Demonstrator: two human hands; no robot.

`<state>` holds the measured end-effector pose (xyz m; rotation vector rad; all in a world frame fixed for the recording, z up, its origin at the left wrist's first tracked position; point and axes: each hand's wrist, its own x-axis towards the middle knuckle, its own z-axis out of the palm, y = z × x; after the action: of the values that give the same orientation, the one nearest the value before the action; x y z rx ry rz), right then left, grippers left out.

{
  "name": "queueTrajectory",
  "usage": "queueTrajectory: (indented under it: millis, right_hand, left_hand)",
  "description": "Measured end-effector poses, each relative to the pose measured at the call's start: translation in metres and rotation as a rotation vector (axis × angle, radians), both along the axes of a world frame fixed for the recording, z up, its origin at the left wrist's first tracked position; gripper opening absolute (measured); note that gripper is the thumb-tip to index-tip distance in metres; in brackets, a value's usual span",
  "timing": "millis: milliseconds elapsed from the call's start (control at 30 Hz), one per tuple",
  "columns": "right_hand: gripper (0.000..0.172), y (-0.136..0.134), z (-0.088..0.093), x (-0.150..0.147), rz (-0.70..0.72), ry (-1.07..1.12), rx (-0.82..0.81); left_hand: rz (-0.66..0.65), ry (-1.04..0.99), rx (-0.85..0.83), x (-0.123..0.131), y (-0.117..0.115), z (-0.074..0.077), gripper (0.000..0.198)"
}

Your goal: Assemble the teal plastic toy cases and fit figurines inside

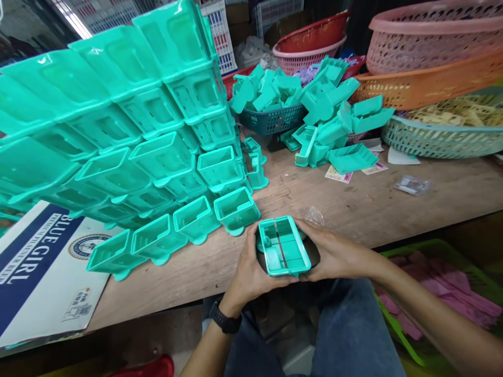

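Note:
Between my two hands I hold a teal plastic box [290, 246] just above the front edge of the wooden table. Its open top faces me, and a dark gap runs along its inside. My left hand [251, 267], with a black watch on the wrist, grips the left side. On the other side my right hand [322, 248] has its fingers wrapped round the box. Closest to my left hand stands a row of similar teal boxes [237, 207] on the table. Both hands' fingertips are partly hidden behind the box.
A tall stack of teal boxes [157, 110] fills the left, beside a Blue Girl carton [51, 267]. Loose teal parts [330, 125] are heaped at the back, by a dark green basket [271, 121]. Colored baskets [436, 141] stand back right. A lime basket [428, 248] with pink pieces sits below right.

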<state>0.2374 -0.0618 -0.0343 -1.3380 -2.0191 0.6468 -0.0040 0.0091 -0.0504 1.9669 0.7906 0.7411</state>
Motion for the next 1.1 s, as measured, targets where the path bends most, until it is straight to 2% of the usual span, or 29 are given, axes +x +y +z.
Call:
queueTrajectory:
  millis: [233,400,700,1100]
  right_hand:
    - [0.122,0.003,0.004,-0.002,0.029,0.001,0.074]
    - [0.128,0.003,0.003,-0.003,0.047,-0.009,0.136]
    - [0.119,0.004,0.006,-0.003,0.049,-0.007,0.123]
    - [0.124,0.0,0.013,-0.009,0.056,0.005,0.141]
  left_hand:
    - [-0.006,-0.016,0.006,0.001,0.002,0.004,0.123]
    - [-0.011,-0.023,0.005,0.001,0.003,0.002,0.124]
    - [-0.009,-0.019,0.033,0.001,0.003,0.001,0.124]
    - [-0.018,-0.015,0.012,0.004,-0.001,0.009,0.12]
